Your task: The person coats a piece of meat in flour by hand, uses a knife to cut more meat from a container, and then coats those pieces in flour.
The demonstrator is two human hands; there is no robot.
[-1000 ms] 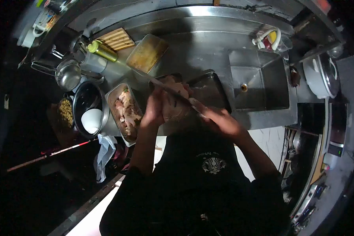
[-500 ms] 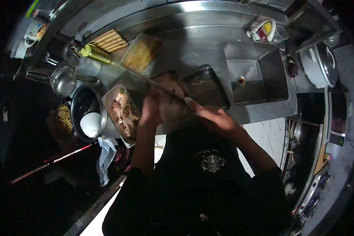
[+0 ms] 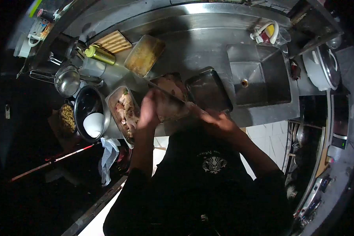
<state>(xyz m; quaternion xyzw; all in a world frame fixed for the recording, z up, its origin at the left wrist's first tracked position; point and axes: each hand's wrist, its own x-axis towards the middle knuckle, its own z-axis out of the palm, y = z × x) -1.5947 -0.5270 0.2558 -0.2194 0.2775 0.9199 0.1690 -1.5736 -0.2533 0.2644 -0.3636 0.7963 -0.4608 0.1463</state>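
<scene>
Long knife, thin blade slanting up-left across the meat. Pale meat slab lies flat beneath it, blurred.

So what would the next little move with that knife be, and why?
Probably draw the knife back through the meat to finish the slice. The right hand grips its handle, the blade lies across the meat, and the left hand steadies the piece. Cut pieces already sit in the tray beside it.

A dim kitchen has a stainless steel counter across the upper frame, a sink at upper right, and pale floor tiles right of centre.
</scene>
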